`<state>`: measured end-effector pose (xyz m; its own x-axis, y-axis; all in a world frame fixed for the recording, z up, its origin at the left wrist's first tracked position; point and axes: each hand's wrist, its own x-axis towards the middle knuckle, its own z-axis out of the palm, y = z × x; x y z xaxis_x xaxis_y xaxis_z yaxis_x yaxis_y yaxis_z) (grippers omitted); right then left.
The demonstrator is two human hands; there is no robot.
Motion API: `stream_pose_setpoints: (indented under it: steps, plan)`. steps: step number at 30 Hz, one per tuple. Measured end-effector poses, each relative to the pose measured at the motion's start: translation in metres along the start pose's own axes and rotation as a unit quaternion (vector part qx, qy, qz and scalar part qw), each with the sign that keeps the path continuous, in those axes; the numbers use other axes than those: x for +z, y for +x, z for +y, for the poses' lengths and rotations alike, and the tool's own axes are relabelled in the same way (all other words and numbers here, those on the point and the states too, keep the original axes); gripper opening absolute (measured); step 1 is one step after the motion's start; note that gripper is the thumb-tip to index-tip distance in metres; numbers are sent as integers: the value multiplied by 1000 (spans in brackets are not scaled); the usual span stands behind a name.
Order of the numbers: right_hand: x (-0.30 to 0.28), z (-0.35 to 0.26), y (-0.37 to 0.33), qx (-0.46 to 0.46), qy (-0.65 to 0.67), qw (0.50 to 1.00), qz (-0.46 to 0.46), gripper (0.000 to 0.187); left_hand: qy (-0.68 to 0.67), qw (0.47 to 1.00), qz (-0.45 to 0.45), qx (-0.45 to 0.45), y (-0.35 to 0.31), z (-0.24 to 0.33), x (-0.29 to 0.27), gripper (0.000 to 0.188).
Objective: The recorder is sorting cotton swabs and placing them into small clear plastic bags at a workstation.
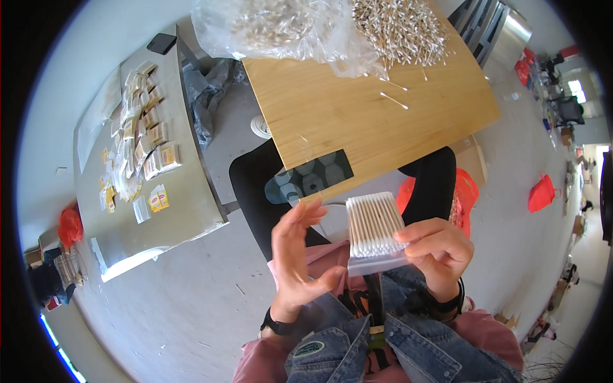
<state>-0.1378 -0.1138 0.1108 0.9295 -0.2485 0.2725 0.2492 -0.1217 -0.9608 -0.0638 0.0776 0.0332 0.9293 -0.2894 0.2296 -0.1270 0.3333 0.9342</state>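
My right hand (442,250) pinches the lower right side of a small clear plastic bag packed with cotton swabs (373,220). The swabs stand side by side in an even row, white tips at both ends, wooden-coloured sticks between. Along the bag's near edge runs a strip of empty clear film. Left of the bag is my left hand (295,258), fingers raised and thumb apart, holding nothing. Beyond my hands stands a wooden table (313,102). On its far side a heap of loose cotton swabs (402,32) lies beside a large clear plastic bag (274,29) of more swabs.
A dark patterned sheet (316,175) lies at the wooden table's near corner. On the left, a metal table (172,220) carries several filled swab packs (143,124), yellow-and-white cards (158,199) and a black phone (161,43). A red bag (468,191) is under the wooden table's right side.
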Motion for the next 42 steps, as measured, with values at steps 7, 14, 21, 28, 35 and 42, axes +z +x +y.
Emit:
stream_pose_setpoints:
  steps: [7, 14, 21, 28, 35, 42]
  plan:
    - [4, 3, 0, 24, 13, 999, -35, 9, 43, 996, -81, 17, 3, -5, 13, 60]
    - [2, 3, 5, 168, 6, 985, -28, 33, 0, 979, -169, -111, 4, 2, 15, 40]
    - [-5, 19, 1, 114, -63, 988, -78, 37, -19, 986, -136, -94, 3, 3, 20, 36]
    - [-2, 26, -8, 252, 34, 967, -22, 27, 70, 997, -26, -34, -4, 7, 28, 40]
    - [7, 29, -10, 269, 211, 940, 6, 30, 68, 997, 12, -25, -2, 9, 39, 37]
    - [4, 33, -10, 287, 203, 936, -9, 30, 48, 999, -9, -9, -1, 5, 36, 34]
